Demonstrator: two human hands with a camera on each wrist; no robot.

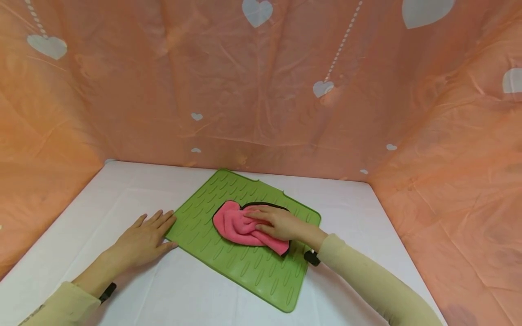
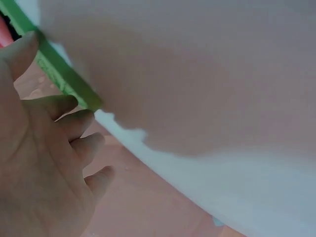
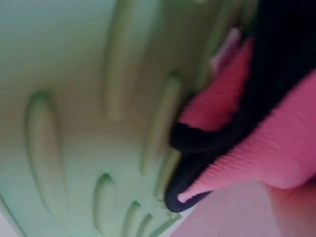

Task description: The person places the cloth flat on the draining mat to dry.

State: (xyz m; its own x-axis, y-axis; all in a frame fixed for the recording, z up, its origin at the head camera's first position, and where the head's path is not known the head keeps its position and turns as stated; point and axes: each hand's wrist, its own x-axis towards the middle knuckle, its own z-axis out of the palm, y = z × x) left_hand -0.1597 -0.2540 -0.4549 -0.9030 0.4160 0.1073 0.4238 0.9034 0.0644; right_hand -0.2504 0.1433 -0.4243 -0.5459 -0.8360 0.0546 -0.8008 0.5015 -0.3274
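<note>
Your left hand lies palm down with its fingers straight and slightly spread, its fingertips and thumb at the left corner of the mat; you cannot tell how firmly it bears on that edge. Your right hand rests on the cloth, its fingers reaching over the folds and the thumb apart from them; whether they pinch the fabric, you cannot tell, as the right wrist view hides the fingertips.

Around you, an orange curtain stands along the back and both sides of the white table. On that table your mat is green and turned askew, with rounded corners, rows of raised ridges and two small notches along its far edge. Your pale sleeves come in from the lower left and lower right. Under your right hand, the cloth lies bunched and twisted near the middle of the mat, pink with a black border; the right wrist view shows that border folded over close to the ridges. White hearts of several sizes dot the curtain, some hung on dotted lines. You have a small black band at each wrist.
</note>
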